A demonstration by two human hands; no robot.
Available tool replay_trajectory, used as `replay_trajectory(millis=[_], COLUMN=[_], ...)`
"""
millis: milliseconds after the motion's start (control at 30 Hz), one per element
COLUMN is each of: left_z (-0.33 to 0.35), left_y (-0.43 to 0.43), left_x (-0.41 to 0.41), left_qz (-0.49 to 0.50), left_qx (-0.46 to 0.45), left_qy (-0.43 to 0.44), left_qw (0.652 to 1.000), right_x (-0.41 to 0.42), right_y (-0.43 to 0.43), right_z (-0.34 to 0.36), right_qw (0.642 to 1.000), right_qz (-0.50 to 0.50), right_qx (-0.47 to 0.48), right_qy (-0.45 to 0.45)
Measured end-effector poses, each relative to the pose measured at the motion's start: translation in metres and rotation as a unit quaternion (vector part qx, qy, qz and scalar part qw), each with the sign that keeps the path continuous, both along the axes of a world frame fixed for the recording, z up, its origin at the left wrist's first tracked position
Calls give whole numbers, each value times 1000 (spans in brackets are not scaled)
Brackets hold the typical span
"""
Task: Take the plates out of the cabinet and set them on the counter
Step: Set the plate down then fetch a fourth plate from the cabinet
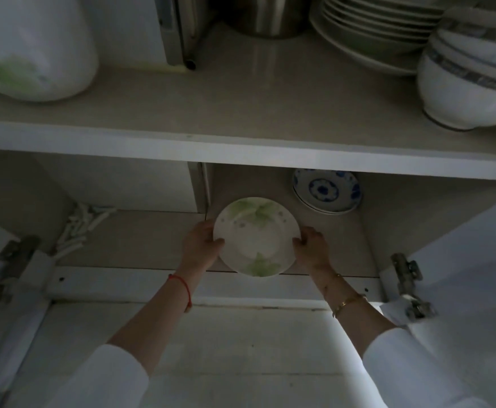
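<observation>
The cabinet [152, 285] is open and dimly lit, and a hinge [8, 266] shows at each side. On the upper shelf [240, 119], from left to right, stand a white plastic bag [31, 54], a steel pot [267, 19], a stack of white plates [370, 30] and banded bowls [470, 83] nested together. In the lower compartment, a heap of small white pieces [77, 228] lies in the left rear corner; I cannot tell what they are. Blue-patterned plates [326, 191] sit stacked at the right rear. Both my arms reach forward into the lower compartment, with the white sleeves pushed back from the wrists. A red string [182, 290] circles my left wrist and a gold bracelet [346, 303] my right. My left hand [199, 242] grips the left rim of the green-leaf plate [257, 235], thumb laid over the upper face, the other fingers hidden under it. My right hand [311, 245] clasps the right rim with its fingers curled around the edge. The green-leaf plate sits between my two hands, in front of the blue-patterned plates and apart from them. Its near edge overhangs the front of the compartment floor. I cannot tell whether it is raised off the floor.
</observation>
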State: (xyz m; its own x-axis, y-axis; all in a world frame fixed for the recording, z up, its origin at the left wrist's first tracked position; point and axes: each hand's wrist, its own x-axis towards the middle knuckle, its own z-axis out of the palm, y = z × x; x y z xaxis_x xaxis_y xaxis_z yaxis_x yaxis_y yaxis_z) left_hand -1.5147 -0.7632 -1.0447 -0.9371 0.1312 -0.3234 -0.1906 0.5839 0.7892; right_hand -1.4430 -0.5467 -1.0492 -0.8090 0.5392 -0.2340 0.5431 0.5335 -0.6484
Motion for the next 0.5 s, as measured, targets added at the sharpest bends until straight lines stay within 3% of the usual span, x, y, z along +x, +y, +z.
replay_trajectory(millis=[133, 300, 500], left_z=[4, -4, 6], left_y=[2, 2, -13], left_x=[3, 12, 35], left_qz=[-23, 60, 70], left_qx=[-15, 32, 53], left_qy=[13, 9, 22], left_qw=[1000, 998, 996], right_x=[-2, 6, 33], right_y=[1, 1, -14], right_z=[-1, -4, 6], right_qw=[1000, 999, 983], right_qz=[-7, -17, -82], right_qx=[-3, -10, -105], right_qy=[9, 39, 126])
